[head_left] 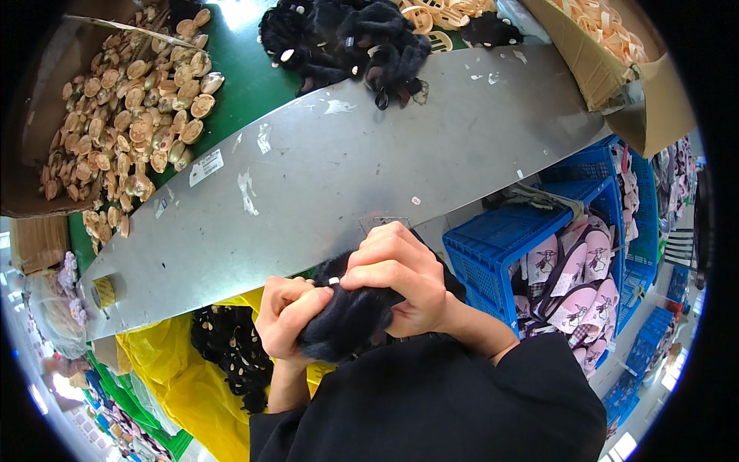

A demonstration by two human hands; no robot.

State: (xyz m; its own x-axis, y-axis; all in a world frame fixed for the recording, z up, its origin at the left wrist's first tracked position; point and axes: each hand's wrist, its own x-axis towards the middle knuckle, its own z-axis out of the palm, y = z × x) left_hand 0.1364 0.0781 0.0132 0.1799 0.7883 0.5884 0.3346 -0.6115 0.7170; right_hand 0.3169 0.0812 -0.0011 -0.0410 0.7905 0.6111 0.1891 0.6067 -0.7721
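Observation:
My left hand [286, 317] pinches one side of a black fluffy bundle [346, 319] that looks like fibre or hair. My right hand [404, 281] grips the other side, its fingers bent over the top. A small white piece [333, 282] shows between the two sets of fingertips, at the bundle's upper edge. Both hands are closed and close together, just off the near edge of the grey metal worktop [308, 177]. The underside of the bundle is hidden by my hands and black clothing.
Black fluffy pieces [346, 42] lie heaped at the worktop's far side. A cardboard box [23, 181] at left spills beige and gold oval parts [138, 108]. Another box [654, 108] holds beige strips. Blue crates [493, 239] with pink slipper-like pieces [573, 308] stand right; a yellow bag [173, 358] sits lower left.

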